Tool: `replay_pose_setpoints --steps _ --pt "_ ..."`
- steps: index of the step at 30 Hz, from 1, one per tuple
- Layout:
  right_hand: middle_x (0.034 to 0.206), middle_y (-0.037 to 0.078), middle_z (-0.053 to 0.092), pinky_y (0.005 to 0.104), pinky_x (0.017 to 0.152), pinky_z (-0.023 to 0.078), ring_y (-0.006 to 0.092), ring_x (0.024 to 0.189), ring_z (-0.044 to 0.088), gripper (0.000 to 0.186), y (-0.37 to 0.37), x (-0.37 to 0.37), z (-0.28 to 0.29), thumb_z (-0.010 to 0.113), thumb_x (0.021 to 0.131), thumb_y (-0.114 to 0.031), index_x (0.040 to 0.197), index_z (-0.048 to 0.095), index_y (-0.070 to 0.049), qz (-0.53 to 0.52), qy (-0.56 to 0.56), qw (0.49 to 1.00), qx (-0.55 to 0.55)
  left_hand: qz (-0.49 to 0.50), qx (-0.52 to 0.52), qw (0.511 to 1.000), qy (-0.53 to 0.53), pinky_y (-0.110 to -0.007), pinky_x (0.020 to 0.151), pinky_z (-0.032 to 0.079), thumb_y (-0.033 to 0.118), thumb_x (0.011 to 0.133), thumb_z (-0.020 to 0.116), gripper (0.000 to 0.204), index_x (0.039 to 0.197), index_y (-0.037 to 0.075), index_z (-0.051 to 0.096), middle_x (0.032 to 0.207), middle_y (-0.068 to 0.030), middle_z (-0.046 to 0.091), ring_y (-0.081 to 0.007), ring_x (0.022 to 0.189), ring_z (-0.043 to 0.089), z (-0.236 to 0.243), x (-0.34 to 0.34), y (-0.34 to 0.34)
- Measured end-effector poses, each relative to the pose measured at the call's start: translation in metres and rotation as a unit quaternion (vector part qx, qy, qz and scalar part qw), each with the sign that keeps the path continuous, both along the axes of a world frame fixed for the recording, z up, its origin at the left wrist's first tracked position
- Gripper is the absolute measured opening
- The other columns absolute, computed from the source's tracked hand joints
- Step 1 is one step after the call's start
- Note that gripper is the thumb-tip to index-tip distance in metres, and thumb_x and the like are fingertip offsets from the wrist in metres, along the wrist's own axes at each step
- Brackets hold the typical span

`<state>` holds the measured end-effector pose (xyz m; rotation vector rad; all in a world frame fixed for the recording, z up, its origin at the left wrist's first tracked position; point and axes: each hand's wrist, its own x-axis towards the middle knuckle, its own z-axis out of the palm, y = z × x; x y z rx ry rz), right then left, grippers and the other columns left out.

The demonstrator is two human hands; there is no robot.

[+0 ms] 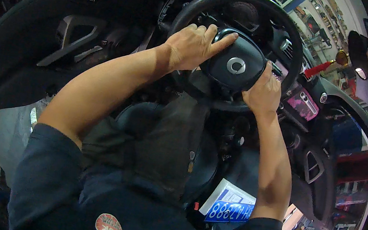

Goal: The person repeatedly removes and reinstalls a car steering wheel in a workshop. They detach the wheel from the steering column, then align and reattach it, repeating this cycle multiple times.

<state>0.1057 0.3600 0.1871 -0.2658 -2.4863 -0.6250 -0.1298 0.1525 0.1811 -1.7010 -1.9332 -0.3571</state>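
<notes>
I sit at a black steering wheel in a car, both arms reaching forward to its middle. The round airbag cover, dark with a silver emblem, lies between my hands. My left hand grips its upper left side, thumb stretched across the top edge and the other fingers bent. At the lower right side, my right hand holds the edge with the thumb pointing up; its other fingers are mostly hidden. Whether the cover is loose from the wheel I cannot tell. Behind the rim sits the instrument cluster.
The driver's door stands open at left. A blue licence plate and white papers lie on the passenger seat. A red tassel hangs near the mirror. Workshop shelves show beyond the windscreen.
</notes>
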Motion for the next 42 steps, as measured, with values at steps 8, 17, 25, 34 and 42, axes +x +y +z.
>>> replay_pose_setpoints --steps 8,17,25,34,42 --pt "0.109 0.022 0.069 0.0476 0.084 0.051 0.0372 0.094 0.068 0.111 0.001 -0.003 0.009 0.090 0.065 -0.017 0.155 0.035 0.017 0.034 0.013 0.999 0.023 -0.024 0.000 1.000 -0.008 -0.047 0.087 0.060 0.012 0.093 0.070 0.093 0.175 0.018 0.026 0.131 -0.0251 0.061 -0.0382 0.098 0.073 0.007 -0.007 0.000" --pt "0.131 0.029 0.064 0.0530 0.107 0.048 0.0465 0.120 0.064 0.120 -0.019 0.002 0.017 0.099 0.065 -0.013 0.160 0.031 0.013 -0.044 -0.043 0.991 -0.119 -0.025 0.055 0.998 -0.010 -0.046 0.088 0.058 0.015 0.098 0.064 0.080 0.172 0.018 0.035 0.129 -0.0229 0.063 -0.0344 0.100 0.070 0.003 0.002 -0.006" --pt "0.157 0.032 0.050 0.0521 0.125 0.039 0.0469 0.145 0.051 0.109 -0.052 0.020 0.055 0.097 0.080 -0.027 0.163 0.035 0.008 0.004 0.057 0.992 -0.114 -0.159 0.211 0.948 -0.180 -0.051 0.119 0.042 0.021 0.074 0.090 0.103 0.164 0.006 0.042 0.155 -0.0224 0.054 -0.0396 0.141 0.055 -0.034 0.011 -0.056" --pt "0.131 0.020 0.071 0.0407 0.107 0.053 0.0282 0.123 0.069 0.062 -0.031 -0.078 0.163 0.080 0.101 -0.030 0.148 0.060 0.005 0.003 0.114 0.980 -0.165 -0.060 0.297 0.393 -0.868 -0.037 0.104 0.052 0.013 0.092 0.089 0.051 0.132 0.003 0.060 0.126 -0.0106 0.068 -0.0223 0.113 0.067 -0.119 0.066 -0.026" --pt "0.076 0.017 0.061 0.0395 0.072 0.047 0.0230 0.072 0.055 0.058 -0.010 -0.129 0.182 0.065 0.105 -0.056 0.099 0.065 0.001 -0.046 0.016 0.985 -0.166 -0.091 0.375 0.140 -0.912 -0.039 0.075 0.055 0.003 0.096 0.077 0.016 0.085 0.004 0.065 0.080 -0.0063 0.067 -0.0188 0.073 0.065 -0.122 0.082 0.008"
